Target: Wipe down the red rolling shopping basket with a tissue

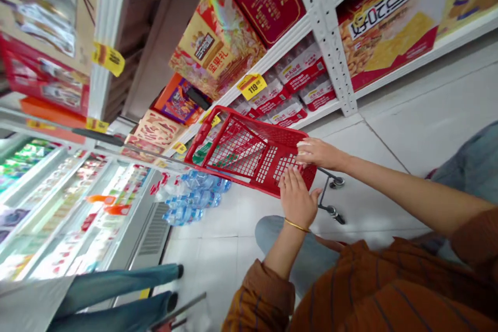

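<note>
A red plastic shopping cart with mesh walls and grey casters stands tilted in the view. Over its near edge lies my left hand, back up, fingers stretched out and thumb apart, with a gold bangle on the wrist. My right hand has its fingers curled over the rim at the cart's right-hand end; its fingertips are partly hidden. Mesh and flat red panels show inside the basket. Beside the cart, shrink-wrapped bottle packs with red labels fill the bottom shelf.
Gift boxes and a yellow price tag line the white shelving. Packs of blue water bottles sit on the tiled floor. Another person's jeans show at lower left, near a lit refrigerated display.
</note>
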Demonstrator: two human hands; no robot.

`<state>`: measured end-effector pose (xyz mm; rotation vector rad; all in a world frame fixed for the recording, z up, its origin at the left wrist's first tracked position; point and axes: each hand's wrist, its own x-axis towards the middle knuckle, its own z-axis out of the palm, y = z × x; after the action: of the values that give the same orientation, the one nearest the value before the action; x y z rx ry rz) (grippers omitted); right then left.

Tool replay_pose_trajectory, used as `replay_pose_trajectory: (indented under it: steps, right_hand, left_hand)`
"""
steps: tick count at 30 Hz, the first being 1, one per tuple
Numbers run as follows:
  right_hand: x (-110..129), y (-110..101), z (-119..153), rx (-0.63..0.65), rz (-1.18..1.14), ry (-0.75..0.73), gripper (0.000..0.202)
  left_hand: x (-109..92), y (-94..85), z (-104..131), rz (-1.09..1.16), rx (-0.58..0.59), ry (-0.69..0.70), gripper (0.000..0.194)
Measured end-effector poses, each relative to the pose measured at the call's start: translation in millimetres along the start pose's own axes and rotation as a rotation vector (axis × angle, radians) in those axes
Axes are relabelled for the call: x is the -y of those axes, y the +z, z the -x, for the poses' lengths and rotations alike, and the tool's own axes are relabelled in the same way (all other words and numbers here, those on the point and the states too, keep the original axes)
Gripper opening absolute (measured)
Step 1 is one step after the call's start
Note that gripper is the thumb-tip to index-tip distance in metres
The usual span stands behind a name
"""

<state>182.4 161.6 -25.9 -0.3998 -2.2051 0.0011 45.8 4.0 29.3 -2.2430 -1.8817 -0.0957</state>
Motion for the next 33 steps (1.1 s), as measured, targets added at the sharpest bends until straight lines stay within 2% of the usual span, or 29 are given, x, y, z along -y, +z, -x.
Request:
replay_pose_trajectory:
  steps: [3, 6, 12, 16, 19, 27, 33]
  right_hand:
    - [8.4, -5.9, 4.7, 0.0, 0.008, 0.026, 0.019]
    - [15.7, -11.9, 12.4, -0.01, 0.007, 0.065, 0.019]
    - [39.4, -27.3, 29.8, 0.076, -0.02, 0.095, 0.028]
    - [67.6, -34.4, 35.5, 0.121, -0.031, 0.028, 0.039]
    - [77.3, -37.9, 38.0, 0.156, -0.011, -0.015, 0.05]
    - [55.4, -38.9, 49.1, 0.109, -0.003, -0.108, 0.044]
    - [33.8, -45.3, 54.9, 0.145, -0.018, -0.033, 0.042]
  left_hand:
    - [-13.8, -0.4, -0.4, 0.041, -0.06, -0.159, 0.085]
    - [-19.1, -1.2, 0.6, 0.065, -0.106, -0.231, 0.084]
    - [-21.5, -0.4, 14.4, 0.102, -0.193, -0.154, 0.08]
    - [-23.6, 0.3, 20.9, 0.11, -0.243, -0.095, 0.082]
    - [-23.7, -0.1, 23.9, 0.097, -0.274, -0.073, 0.081]
    - [-18.5, 0.3, 29.9, 0.081, -0.335, -0.023, 0.08]
    - [-15.1, 3.2, 30.5, 0.079, -0.339, -0.005, 0.08]
